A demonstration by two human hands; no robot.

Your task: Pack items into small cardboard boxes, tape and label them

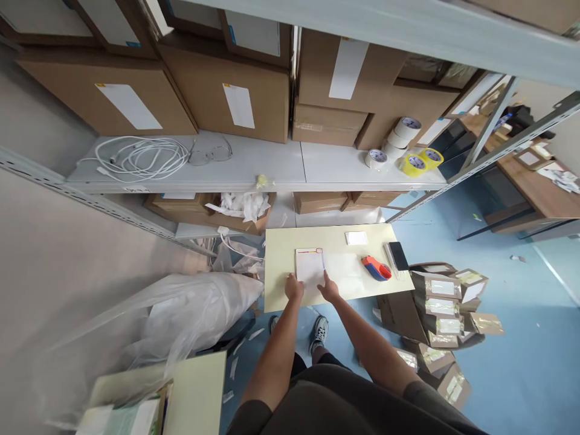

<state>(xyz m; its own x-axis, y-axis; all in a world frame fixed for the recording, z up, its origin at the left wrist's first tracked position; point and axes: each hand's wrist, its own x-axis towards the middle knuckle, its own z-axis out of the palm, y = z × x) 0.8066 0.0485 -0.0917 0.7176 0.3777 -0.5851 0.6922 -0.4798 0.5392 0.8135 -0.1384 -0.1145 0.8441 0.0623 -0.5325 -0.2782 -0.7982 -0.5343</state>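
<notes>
1. A white packet (310, 267) lies flat on the table (278, 257).
2. The left hand (294, 287) is at its near left corner, the right hand (330, 289) at its right edge; whether they grip it, I can't tell.

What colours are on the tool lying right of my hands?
The tool is orange-red and blue, shown in the head view.

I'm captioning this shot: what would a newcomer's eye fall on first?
Probably the orange-and-blue tool, vivid on the right part of the pale table. Further left, the left hand and right hand are at either side of a white flat item. Right of the table, a jumbled heap of cartons also stands out.
</notes>
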